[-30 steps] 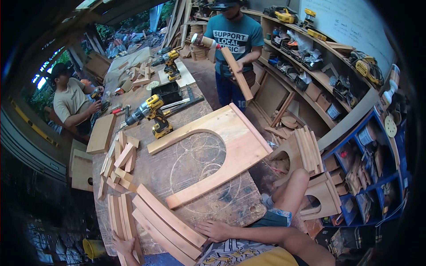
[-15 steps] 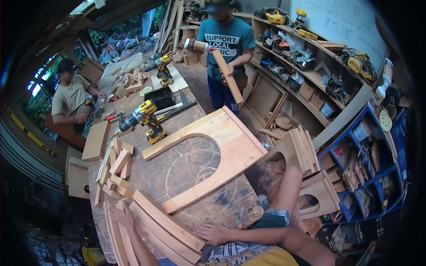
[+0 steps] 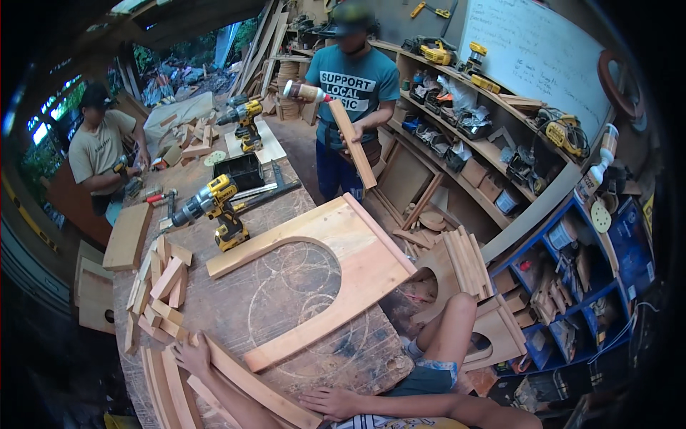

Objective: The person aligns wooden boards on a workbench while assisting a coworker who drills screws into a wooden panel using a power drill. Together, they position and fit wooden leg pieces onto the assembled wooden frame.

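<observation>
My left hand (image 3: pixel 193 356) is closed over the upper ends of curved wooden pieces at the table's near left corner. Its fingers curl round a curved wooden piece (image 3: pixel 179 390), partly hidden by the hand. Another curved piece (image 3: pixel 246 379) runs beside my left forearm toward my right hand. Stretched flat at the near edge, my right hand (image 3: pixel 331 402) has its fingers against that piece's lower end and grips nothing. In front of me lies a wide wooden panel (image 3: pixel 364 264) with an arched cutout.
A yellow and black drill (image 3: pixel 218 207) stands beyond the panel, near a pile of short wood blocks (image 3: pixel 164 282). Across the table a co-worker (image 3: pixel 354 93) holds a glue bottle (image 3: pixel 306 91) and a wooden bar (image 3: pixel 354 146). Another person (image 3: pixel 103 154) works at far left. Shelves (image 3: pixel 464 129) line the right.
The whole view has shifted, moving the table scene left. My left hand has shifted right across the curved pieces, and its forearm now crosses them. The co-worker still holds the bottle against the bar.
</observation>
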